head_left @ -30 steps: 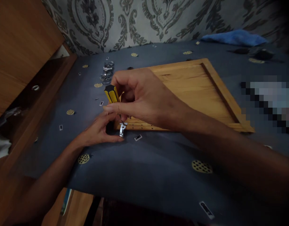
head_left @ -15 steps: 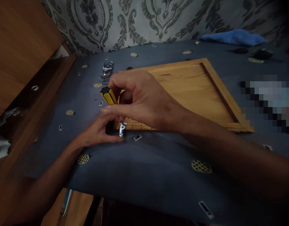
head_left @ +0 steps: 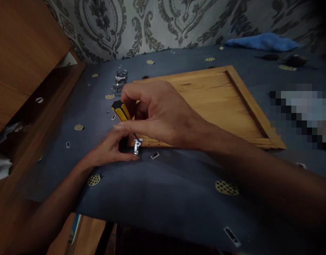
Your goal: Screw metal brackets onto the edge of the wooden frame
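My right hand [head_left: 166, 113] is closed around a yellow-and-black screwdriver [head_left: 121, 110]. Its thin shaft slants down to a small silver metal hinge [head_left: 137, 146] at the near left corner of a framed wooden panel [head_left: 216, 102]. Steadying that hinge is my left hand [head_left: 106, 148], thumb at its near end and fingers bent toward the panel corner. The left fingertips are partly hidden under my right thumb. Small dark holes dot the panel's near edge, to the right of the hinge.
Several silver hinges [head_left: 120, 80] lie in a pile behind the panel's left end. A small screw [head_left: 108, 112] rests on the dark patterned cloth [head_left: 163, 198]. At the back right is a blue cloth [head_left: 262, 42]; a wooden cabinet [head_left: 27, 46] stands on the left.
The screwdriver handle has tipped and shifted slightly, and more of its shaft shows above the hinge. My left hand and the panel stay nearly in place.
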`<action>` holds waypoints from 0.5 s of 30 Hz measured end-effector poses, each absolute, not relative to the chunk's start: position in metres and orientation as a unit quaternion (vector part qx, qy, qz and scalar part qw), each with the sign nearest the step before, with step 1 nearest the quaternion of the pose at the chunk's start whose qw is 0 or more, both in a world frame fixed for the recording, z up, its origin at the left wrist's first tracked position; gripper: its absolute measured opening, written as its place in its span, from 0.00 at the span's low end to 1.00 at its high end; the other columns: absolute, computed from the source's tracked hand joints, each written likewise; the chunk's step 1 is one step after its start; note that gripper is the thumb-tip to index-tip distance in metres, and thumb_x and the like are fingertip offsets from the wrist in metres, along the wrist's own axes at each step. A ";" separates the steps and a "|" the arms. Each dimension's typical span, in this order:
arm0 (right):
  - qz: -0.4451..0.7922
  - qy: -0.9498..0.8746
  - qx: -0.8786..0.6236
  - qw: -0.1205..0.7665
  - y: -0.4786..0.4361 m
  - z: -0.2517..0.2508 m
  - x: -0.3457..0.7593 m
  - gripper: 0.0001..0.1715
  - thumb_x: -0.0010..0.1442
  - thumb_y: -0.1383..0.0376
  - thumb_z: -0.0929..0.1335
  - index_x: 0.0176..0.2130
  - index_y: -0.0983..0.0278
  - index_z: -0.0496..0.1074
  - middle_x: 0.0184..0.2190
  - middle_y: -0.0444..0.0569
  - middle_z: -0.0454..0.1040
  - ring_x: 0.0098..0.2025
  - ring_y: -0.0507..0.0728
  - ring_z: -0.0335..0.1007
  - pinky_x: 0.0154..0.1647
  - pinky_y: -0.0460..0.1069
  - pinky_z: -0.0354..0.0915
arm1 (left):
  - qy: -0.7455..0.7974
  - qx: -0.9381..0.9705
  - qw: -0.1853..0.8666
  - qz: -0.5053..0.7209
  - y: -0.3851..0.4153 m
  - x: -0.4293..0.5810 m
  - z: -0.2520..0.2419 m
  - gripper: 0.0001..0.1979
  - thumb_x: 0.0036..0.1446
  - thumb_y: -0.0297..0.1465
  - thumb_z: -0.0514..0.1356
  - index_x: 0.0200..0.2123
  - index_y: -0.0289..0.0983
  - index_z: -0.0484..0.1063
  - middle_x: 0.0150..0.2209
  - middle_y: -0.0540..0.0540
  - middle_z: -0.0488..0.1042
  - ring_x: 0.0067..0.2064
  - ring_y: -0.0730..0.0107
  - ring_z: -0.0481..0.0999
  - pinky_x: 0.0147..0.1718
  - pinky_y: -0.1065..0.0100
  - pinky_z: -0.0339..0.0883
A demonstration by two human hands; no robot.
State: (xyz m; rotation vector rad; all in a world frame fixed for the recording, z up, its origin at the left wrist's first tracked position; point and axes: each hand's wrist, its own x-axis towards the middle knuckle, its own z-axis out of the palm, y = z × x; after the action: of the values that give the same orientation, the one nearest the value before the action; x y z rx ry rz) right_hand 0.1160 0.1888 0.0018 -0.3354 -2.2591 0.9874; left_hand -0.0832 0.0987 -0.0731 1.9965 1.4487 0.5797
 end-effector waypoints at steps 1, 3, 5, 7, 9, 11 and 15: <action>0.374 -0.860 -0.126 0.325 0.189 0.002 0.116 0.26 0.59 0.69 0.78 0.26 0.62 0.58 0.27 0.37 0.64 0.31 0.48 0.59 0.37 0.48 0.57 | 0.546 0.751 0.298 0.220 0.099 -0.083 -0.073 0.20 0.55 0.49 0.71 0.34 0.39 0.73 0.38 0.47 0.77 0.44 0.55 0.76 0.48 0.54 0.74; 0.367 -0.861 -0.133 0.327 0.188 0.001 0.115 0.27 0.58 0.69 0.78 0.26 0.62 0.57 0.27 0.37 0.65 0.31 0.48 0.59 0.37 0.48 0.57 | 0.547 0.749 0.297 0.226 0.099 -0.083 -0.074 0.20 0.55 0.49 0.71 0.33 0.39 0.71 0.37 0.47 0.76 0.44 0.55 0.76 0.48 0.54 0.74; 0.359 -0.861 -0.147 0.329 0.188 -0.001 0.114 0.27 0.57 0.68 0.79 0.27 0.62 0.58 0.27 0.36 0.66 0.31 0.48 0.60 0.37 0.48 0.58 | 0.550 0.748 0.293 0.230 0.098 -0.083 -0.075 0.20 0.54 0.49 0.71 0.33 0.40 0.71 0.37 0.48 0.76 0.43 0.56 0.76 0.48 0.54 0.74; 0.362 -0.855 -0.149 0.340 0.188 -0.004 0.114 0.25 0.57 0.67 0.78 0.28 0.62 0.59 0.28 0.36 0.66 0.31 0.48 0.60 0.37 0.48 0.58 | 0.551 0.749 0.291 0.225 0.098 -0.084 -0.076 0.21 0.54 0.49 0.71 0.34 0.40 0.72 0.37 0.48 0.76 0.44 0.55 0.76 0.49 0.53 0.74; 0.386 -0.838 -0.137 0.361 0.187 -0.005 0.114 0.24 0.59 0.67 0.78 0.28 0.62 0.59 0.27 0.36 0.65 0.31 0.49 0.60 0.36 0.48 0.59 | 0.553 0.750 0.284 0.226 0.099 -0.084 -0.075 0.21 0.53 0.50 0.72 0.37 0.40 0.74 0.39 0.47 0.76 0.47 0.53 0.76 0.51 0.52 0.73; 0.420 -0.807 -0.124 0.396 0.186 -0.004 0.116 0.24 0.60 0.67 0.77 0.28 0.61 0.59 0.27 0.37 0.62 0.30 0.49 0.59 0.34 0.47 0.60 | 0.548 0.754 0.279 0.233 0.099 -0.082 -0.073 0.22 0.54 0.50 0.72 0.41 0.40 0.76 0.43 0.45 0.77 0.50 0.51 0.75 0.54 0.52 0.71; 0.425 -0.771 -0.147 0.451 0.187 0.001 0.121 0.23 0.60 0.64 0.78 0.28 0.60 0.61 0.30 0.40 0.63 0.33 0.51 0.63 0.31 0.48 0.64 | 0.532 0.761 0.286 0.237 0.101 -0.080 -0.068 0.23 0.56 0.51 0.71 0.45 0.40 0.76 0.46 0.45 0.75 0.49 0.53 0.74 0.53 0.54 0.69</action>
State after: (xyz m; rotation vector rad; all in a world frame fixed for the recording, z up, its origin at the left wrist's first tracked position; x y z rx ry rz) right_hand 0.1207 0.1868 0.0013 -0.3628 -1.9043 1.0506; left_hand -0.0796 0.1013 -0.0680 2.0341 1.4218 0.6327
